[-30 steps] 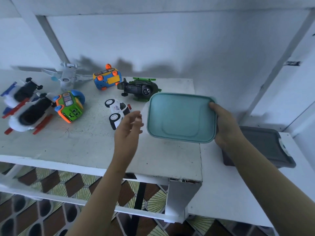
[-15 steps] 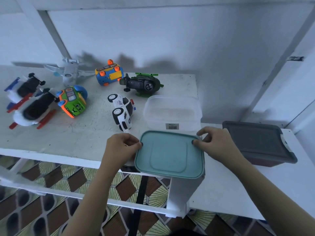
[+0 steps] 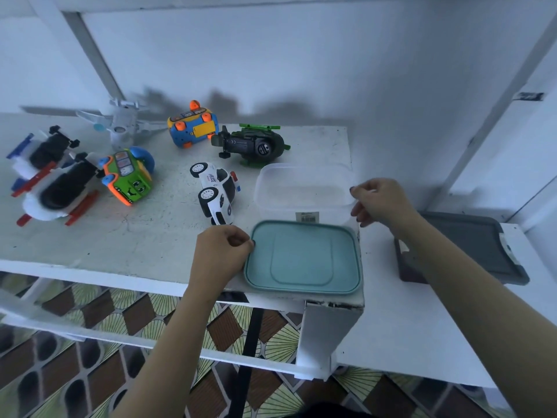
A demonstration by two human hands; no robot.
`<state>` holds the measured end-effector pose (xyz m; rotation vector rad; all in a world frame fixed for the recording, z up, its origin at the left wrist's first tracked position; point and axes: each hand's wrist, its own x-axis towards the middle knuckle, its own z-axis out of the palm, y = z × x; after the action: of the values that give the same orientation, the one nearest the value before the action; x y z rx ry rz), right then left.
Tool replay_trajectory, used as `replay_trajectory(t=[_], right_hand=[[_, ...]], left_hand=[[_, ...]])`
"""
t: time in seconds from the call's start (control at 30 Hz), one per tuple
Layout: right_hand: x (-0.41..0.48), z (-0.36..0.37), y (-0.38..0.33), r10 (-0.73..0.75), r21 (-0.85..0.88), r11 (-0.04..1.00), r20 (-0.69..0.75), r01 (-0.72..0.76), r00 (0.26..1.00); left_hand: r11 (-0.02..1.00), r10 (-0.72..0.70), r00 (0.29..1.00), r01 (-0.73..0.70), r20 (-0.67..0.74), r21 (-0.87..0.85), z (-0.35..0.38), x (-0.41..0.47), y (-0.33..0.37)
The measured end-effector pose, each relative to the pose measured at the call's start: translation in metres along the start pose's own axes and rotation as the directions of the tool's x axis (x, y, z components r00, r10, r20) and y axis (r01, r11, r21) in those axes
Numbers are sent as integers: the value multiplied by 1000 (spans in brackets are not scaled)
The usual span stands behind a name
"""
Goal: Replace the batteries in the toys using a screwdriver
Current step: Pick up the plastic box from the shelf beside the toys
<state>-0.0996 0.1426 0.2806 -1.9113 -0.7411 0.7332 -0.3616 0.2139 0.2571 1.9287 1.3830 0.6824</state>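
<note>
A teal lid (image 3: 303, 257) lies flat at the table's front right corner. My left hand (image 3: 221, 254) is at the lid's left edge, its curled fingertips pinching the rim. Behind the lid stands a clear plastic container (image 3: 304, 188), uncovered. My right hand (image 3: 381, 203) hovers by the container's right corner with loosely curled fingers and holds nothing. A white police car (image 3: 217, 191) lies on its side just left of the container. Farther back are a dark green helicopter (image 3: 253, 144) and a blue-orange toy (image 3: 193, 125). No screwdriver is in view.
A green bus toy (image 3: 128, 176), two white-red-black aircraft toys (image 3: 51, 176) and a white plane (image 3: 120, 125) fill the table's left part. A grey lidded box (image 3: 464, 245) sits on the lower white surface at right. The table's front edge (image 3: 120, 268) drops to a patterned floor.
The teal lid came off the container and now lies flat in front of it. My right hand let go of the lid and rose to the container's right corner.
</note>
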Motion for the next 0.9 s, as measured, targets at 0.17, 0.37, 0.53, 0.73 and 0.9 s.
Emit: replay_trajectory(t=[0.17, 0.37, 0.53, 0.73, 0.9], right_hand=[[11, 1, -5, -10, 0, 1000, 8, 10, 1000], [14, 8, -11, -25, 35, 999, 5, 24, 1000], [16, 10, -12, -21, 36, 999, -7, 21, 1000], [16, 10, -10, -26, 18, 999, -9, 26, 1000], [18, 7, -8, -53, -37, 998, -24, 52, 998]], left_hand=[[990, 119, 986, -109, -119, 86, 8, -3, 7], [962, 210, 968, -179, -139, 209, 17, 2, 8], [959, 179, 973, -140, -147, 245, 20, 2, 11], [961, 138, 978, -94, -156, 258, 21, 1, 11], [958, 106, 980, -54, -170, 282, 26, 2, 12]])
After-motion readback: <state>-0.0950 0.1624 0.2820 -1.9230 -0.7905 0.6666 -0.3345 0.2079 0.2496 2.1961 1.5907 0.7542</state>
